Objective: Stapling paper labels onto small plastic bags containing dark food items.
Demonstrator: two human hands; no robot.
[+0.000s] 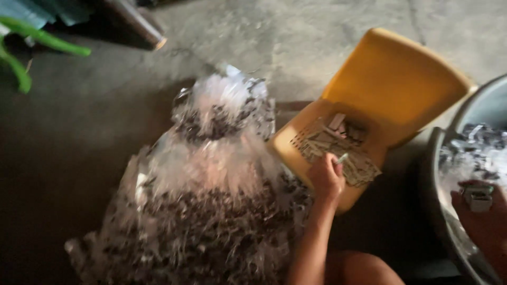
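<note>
Head view: left hand (326, 177) pinching a small stick (342, 158) at yellow chair (396, 79) seat's edge, right hand (478, 211) gripping a small block (479, 199).

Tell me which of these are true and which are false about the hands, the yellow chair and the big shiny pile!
1. The left hand holds a small pale stick over the yellow chair. True.
2. The chair seat is bare. False: a heap of small pale sticks lies on it.
3. The clear plastic pile lies on the floor beside the chair. True.
4. The right hand rests on the chair back. False: it is at the grey basin, holding a small object.
</note>
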